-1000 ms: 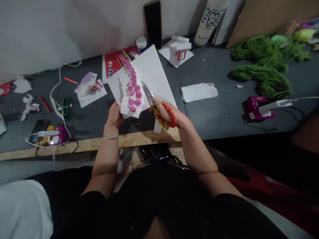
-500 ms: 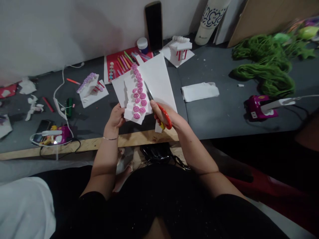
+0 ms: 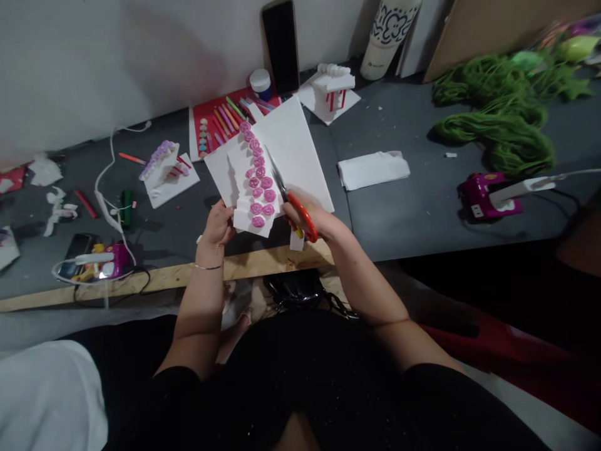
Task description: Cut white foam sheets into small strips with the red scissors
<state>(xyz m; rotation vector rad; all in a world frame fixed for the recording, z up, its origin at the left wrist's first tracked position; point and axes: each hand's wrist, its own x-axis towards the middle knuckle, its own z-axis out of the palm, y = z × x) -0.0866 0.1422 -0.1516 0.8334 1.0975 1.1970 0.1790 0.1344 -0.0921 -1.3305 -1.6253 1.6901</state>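
Note:
My left hand (image 3: 220, 223) pinches the lower left edge of a white paper piece (image 3: 244, 218) that carries pink rosettes (image 3: 256, 175) in a long row, doubled toward the bottom. My right hand (image 3: 300, 215) is closed on scissors with red and yellow handles (image 3: 310, 225). The metal blades point up and left, beside the right edge of the rosettes. Beneath lies a large white sheet (image 3: 300, 144). A small white strip (image 3: 297, 241) is below the scissors near the table edge.
Crayons (image 3: 225, 119), a jar (image 3: 260, 82), a phone (image 3: 280, 47) and small white models (image 3: 334, 91) stand at the back. Folded white paper (image 3: 374, 170), green yarn (image 3: 493, 119) and a purple glue gun (image 3: 491, 197) lie right. Another glue gun (image 3: 115, 260) with a cord lies left.
The view has shifted slightly, so the table things appear a little further left and up. Both hands keep their holds, and the scissors have turned slightly beside the rosettes.

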